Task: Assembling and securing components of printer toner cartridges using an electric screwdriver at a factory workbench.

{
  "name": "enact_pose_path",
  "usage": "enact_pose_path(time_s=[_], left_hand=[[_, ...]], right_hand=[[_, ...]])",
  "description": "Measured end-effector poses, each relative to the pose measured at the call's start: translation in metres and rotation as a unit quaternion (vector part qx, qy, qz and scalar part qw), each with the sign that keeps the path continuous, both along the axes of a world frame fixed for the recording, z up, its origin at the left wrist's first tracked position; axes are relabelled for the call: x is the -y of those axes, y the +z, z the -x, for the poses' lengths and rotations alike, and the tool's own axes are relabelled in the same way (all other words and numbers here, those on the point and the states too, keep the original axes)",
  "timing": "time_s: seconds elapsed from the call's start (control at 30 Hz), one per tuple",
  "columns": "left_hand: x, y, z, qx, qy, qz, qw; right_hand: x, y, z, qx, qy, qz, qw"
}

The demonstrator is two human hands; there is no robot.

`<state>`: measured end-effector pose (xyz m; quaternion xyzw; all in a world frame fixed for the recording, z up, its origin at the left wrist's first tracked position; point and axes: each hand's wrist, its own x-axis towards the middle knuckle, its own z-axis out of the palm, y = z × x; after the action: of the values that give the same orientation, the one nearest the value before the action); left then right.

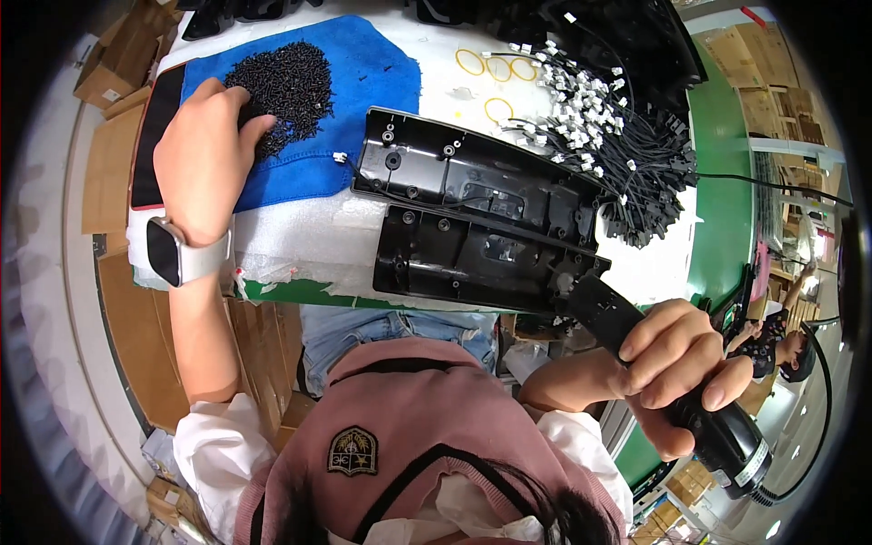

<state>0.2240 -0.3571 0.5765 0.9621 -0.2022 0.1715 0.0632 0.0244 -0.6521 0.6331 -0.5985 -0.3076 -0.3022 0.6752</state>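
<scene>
Right hand point(681, 363) holds 1 tool point(728, 443) near 2 housings point(422, 250).

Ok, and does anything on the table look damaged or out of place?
Yes: the white sheet looks ragged along the edge nearest the person, as if torn. Also, a few dark bits lie on the blue cloth, apart from the heaped screws; I can't tell what they are.

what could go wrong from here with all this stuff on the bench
The left hand is at the loose black screws, so some might scatter off the blue cloth. The corded tool in the right hand angles toward the lower black housing and could scratch it. The heaped cables may tangle.
</scene>
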Motion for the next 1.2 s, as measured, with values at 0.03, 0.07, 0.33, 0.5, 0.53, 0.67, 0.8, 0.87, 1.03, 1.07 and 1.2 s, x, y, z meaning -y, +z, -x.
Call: enact_pose_path(time_s=[0.03, 0.07, 0.33, 0.5, 0.53, 0.67, 0.8, 0.87, 1.03, 1.07, 1.2], left_hand=[[-0.001, 0.0, 0.0, 0.001, -0.001, -0.002, 1.0], [-0.002, 0.0, -0.001, -0.014, -0.002, 0.002, 1.0], [-0.002, -0.004, -0.002, 0.034, -0.025, 0.115, 0.992], [-0.002, 0.0, -0.003, 0.03, -0.027, 0.156, 0.987], [0.001, 0.0, -0.001, 0.011, -0.024, 0.184, 0.983], [0.027, 0.003, 0.032, -0.258, -0.131, 0.51, 0.81], [0.059, 0.008, 0.077, -0.365, -0.289, 0.47, 0.75], [0.069, 0.011, 0.086, -0.387, -0.331, 0.455, 0.73], [0.072, 0.009, 0.092, -0.426, -0.333, 0.47, 0.697], [0.072, 0.007, 0.092, -0.422, -0.334, 0.48, 0.693], [0.069, 0.003, 0.091, -0.439, -0.331, 0.482, 0.683]], right_hand=[[-0.003, -0.001, -0.002, 0.005, -0.009, 0.007, 1.0], [-0.006, -0.003, -0.005, 0.01, -0.018, 0.015, 1.0], [-0.005, 0.0, -0.004, -0.023, 0.021, 0.032, 0.999], [-0.006, -0.004, -0.011, -0.026, 0.034, -0.017, 0.999], [-0.007, -0.006, -0.012, -0.024, 0.014, -0.025, 0.999], [-0.012, -0.002, -0.021, 0.017, 0.02, -0.1, 0.995], [-0.031, 0.012, -0.028, 0.046, 0.051, -0.252, 0.965], [-0.028, 0.007, -0.029, 0.062, 0.085, -0.247, 0.963], [-0.03, 0.002, -0.027, 0.084, 0.123, -0.247, 0.958], [-0.031, 0.002, -0.026, 0.084, 0.123, -0.247, 0.958], [-0.039, 0.004, -0.031, 0.065, 0.112, -0.256, 0.958]])
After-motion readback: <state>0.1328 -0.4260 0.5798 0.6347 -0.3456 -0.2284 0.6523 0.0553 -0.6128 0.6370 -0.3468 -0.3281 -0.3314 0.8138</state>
